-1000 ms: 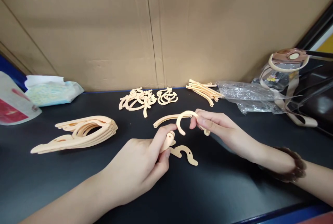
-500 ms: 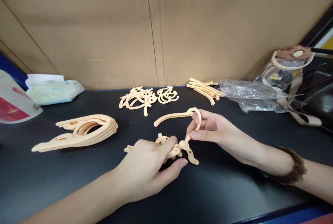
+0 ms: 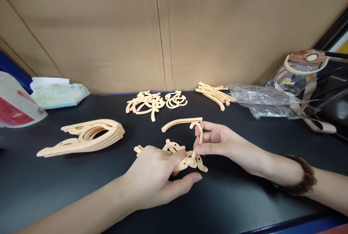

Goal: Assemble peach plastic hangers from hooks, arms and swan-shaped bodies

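My left hand (image 3: 157,176) presses on a flat cream wooden piece (image 3: 174,147) lying on the black table (image 3: 81,190), its fingers closed over the piece's middle. My right hand (image 3: 217,141) pinches a curved cream hook piece (image 3: 198,132) between thumb and forefinger, with the hook's lower end set against the flat piece near a small hole. A long thin curved strip (image 3: 181,122) lies just behind both hands.
A stack of large curved cream pieces (image 3: 87,138) lies at the left. Small loose pieces (image 3: 146,103) and a bundle of thin strips (image 3: 213,94) sit by the cardboard wall. A clear plastic bag (image 3: 258,100), a bottle (image 3: 301,71) and packets (image 3: 54,92) stand at the sides.
My right hand brought the curved hook down from mid-air to the flat piece. My left hand lowered that piece onto the table and now holds it flat.
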Action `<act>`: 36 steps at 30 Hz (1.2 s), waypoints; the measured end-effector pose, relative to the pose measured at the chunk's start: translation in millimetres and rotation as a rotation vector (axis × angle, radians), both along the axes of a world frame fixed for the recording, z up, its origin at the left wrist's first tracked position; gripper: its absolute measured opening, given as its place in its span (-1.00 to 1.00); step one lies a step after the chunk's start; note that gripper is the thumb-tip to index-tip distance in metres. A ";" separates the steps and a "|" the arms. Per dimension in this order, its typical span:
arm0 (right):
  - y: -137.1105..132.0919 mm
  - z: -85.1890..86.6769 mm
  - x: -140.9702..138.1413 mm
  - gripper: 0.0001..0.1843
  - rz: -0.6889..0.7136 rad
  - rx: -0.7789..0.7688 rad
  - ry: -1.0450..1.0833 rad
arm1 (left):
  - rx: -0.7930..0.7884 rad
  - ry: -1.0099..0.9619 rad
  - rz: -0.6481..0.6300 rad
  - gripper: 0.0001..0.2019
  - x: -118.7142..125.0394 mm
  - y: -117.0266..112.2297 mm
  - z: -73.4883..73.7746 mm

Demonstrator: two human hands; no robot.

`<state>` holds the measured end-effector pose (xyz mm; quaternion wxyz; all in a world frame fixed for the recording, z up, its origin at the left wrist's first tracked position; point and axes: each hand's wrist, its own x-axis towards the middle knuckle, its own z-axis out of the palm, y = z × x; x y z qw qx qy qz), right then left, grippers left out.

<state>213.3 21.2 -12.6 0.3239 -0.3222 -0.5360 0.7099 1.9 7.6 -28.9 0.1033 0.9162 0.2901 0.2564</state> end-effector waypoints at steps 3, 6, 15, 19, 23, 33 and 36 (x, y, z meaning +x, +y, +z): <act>-0.3 0.5 -0.6 -0.61 0.006 -0.008 -0.006 | -0.026 -0.003 0.010 -0.71 0.9 -2.2 2.1; -0.4 1.1 -1.7 -0.57 -0.001 -0.006 -0.017 | -0.012 -0.008 0.024 -0.70 1.2 -3.5 2.2; -4.4 2.7 -6.9 -0.53 -0.057 0.031 -0.097 | 0.158 0.078 0.132 -0.62 2.5 -3.0 -8.0; -3.7 2.2 -6.6 -0.53 -0.094 0.093 -0.168 | 0.146 0.200 0.196 -0.56 3.9 -3.6 -7.5; -5.1 0.6 -6.3 -0.60 -0.088 0.201 -0.242 | 0.176 0.331 0.237 -0.55 6.2 -5.4 0.1; -19.6 -1.6 -4.8 -0.83 -0.171 0.557 -0.410 | 0.240 0.499 0.291 -0.76 10.9 -7.8 4.8; -16.4 -3.1 -2.8 -0.81 -0.178 0.569 -0.381 | 0.235 0.444 0.295 -0.78 10.4 -6.6 4.4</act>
